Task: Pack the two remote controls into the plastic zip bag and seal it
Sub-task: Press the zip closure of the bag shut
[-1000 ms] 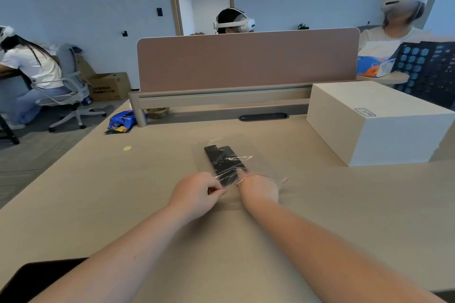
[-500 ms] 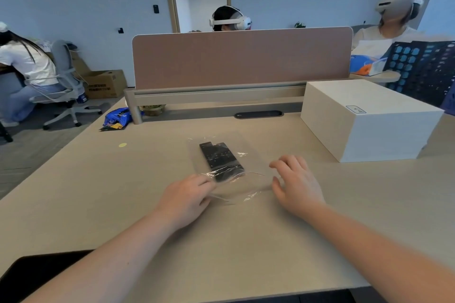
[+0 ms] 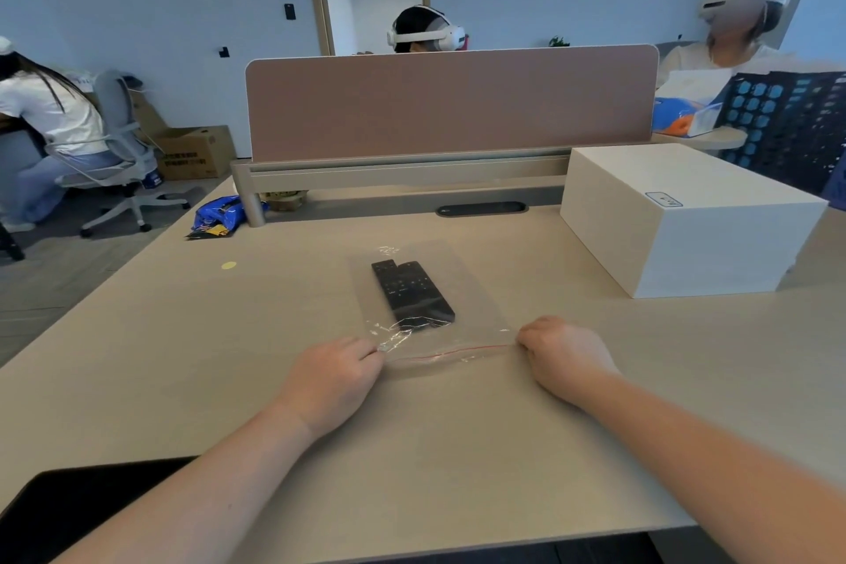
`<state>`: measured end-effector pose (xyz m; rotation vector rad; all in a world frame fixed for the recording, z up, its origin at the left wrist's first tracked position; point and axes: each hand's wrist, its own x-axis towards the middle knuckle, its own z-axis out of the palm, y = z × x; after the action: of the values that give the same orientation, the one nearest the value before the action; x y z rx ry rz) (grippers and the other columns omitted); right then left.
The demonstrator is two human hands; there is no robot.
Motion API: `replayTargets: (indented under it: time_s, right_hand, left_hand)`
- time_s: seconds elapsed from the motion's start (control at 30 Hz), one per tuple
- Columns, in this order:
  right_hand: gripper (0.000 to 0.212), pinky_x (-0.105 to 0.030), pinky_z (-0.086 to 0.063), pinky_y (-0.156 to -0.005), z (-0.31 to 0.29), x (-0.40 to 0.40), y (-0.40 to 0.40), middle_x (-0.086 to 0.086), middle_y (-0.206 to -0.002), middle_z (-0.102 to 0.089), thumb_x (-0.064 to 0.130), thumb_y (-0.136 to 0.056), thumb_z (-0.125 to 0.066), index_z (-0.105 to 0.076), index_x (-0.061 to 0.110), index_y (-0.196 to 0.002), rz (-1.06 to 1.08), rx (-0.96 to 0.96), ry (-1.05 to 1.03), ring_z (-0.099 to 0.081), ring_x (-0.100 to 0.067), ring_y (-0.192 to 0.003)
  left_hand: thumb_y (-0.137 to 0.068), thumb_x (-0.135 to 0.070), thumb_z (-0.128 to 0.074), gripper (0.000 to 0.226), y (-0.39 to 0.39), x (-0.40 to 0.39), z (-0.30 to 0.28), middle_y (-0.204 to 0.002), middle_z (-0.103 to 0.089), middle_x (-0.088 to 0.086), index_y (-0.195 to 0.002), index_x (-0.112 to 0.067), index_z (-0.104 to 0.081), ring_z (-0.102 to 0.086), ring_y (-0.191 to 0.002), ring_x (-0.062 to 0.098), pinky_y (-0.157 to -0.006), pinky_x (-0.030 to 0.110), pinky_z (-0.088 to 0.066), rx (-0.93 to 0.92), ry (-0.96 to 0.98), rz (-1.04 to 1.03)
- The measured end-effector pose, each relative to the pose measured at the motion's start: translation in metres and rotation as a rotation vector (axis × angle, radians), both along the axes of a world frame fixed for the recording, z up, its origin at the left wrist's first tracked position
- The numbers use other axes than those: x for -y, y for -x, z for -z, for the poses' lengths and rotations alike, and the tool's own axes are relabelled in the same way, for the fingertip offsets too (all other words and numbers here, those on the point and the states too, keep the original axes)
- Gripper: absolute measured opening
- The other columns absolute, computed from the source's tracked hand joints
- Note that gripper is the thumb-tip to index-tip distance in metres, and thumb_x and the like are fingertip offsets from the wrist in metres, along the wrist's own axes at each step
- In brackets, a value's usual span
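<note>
- Currently both remote controls (image 3: 412, 294) lie side by side inside the plastic zip bag (image 3: 428, 289), which lies flat on the desk (image 3: 137, 357), midway between its left and right edges and nearer the front edge than the divider panel (image 3: 451, 103).
- Red zip line (image 3: 451, 352): runs along the bag's near end, stretched between the two hands; whether it is closed cannot be told.
- Left hand (image 3: 332, 380): fingers pinched on the left end of the zip.
- Right hand (image 3: 565, 355): closed on the right end.
- Recommended procedure: keep one end anchored, press the tracks together and slide along the full line; crinkled film near the left end may resist closing.
- White box (image 3: 686, 215): stands toward the right edge, well apart from the bag.
</note>
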<state>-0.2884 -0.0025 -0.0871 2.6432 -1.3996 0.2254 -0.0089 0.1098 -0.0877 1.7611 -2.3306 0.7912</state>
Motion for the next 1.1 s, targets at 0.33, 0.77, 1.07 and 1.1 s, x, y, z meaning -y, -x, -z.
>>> replayTargets:
  time_s: [0.33,0.77,1.07,1.1]
  right_hand:
    - [0.017,-0.025,-0.055,-0.074,-0.016,-0.035,-0.078,0.012,-0.079,-0.075,0.037,-0.070,-0.063,-0.074,0.027,-0.077,-0.475,0.147,0.180,-0.072,-0.013,-0.082]
    - [0.018,-0.022,-0.047,-0.055,-0.014,-0.032,-0.109,0.008,-0.053,-0.068,0.027,-0.070,-0.064,-0.068,0.025,-0.053,-0.338,0.188,0.193,-0.066,-0.016,-0.057]
    - [0.022,-0.019,-0.047,-0.053,-0.011,-0.036,-0.115,0.008,-0.044,-0.060,0.026,-0.057,-0.083,-0.064,0.025,-0.046,-0.354,0.142,0.204,-0.061,-0.012,-0.048]
    - [0.022,-0.019,-0.048,-0.053,-0.012,-0.036,-0.116,0.007,-0.043,-0.060,0.025,-0.056,-0.084,-0.064,0.025,-0.045,-0.356,0.138,0.201,-0.060,-0.012,-0.048]
  left_hand:
    - [-0.073,-0.022,-0.055,0.015,0.008,0.005,-0.008,-0.068,-0.068,-0.006,-0.065,-0.020,-0.067,-0.064,-0.059,0.019,-0.038,0.024,-0.044,-0.163,0.134,0.011]
    - [-0.083,-0.033,-0.046,0.031,0.008,0.009,-0.009,-0.071,-0.071,-0.007,-0.066,-0.020,-0.069,-0.067,-0.061,0.020,-0.042,0.021,-0.050,-0.323,0.133,0.027]
    - [-0.077,-0.028,-0.046,0.027,0.007,0.009,-0.005,-0.069,-0.071,-0.009,-0.066,-0.023,-0.070,-0.068,-0.060,0.018,-0.042,0.020,-0.051,-0.336,0.078,0.023]
    - [-0.076,-0.027,-0.046,0.026,0.006,0.009,-0.006,-0.069,-0.071,-0.009,-0.067,-0.024,-0.070,-0.068,-0.060,0.019,-0.041,0.021,-0.050,-0.329,0.075,0.017]
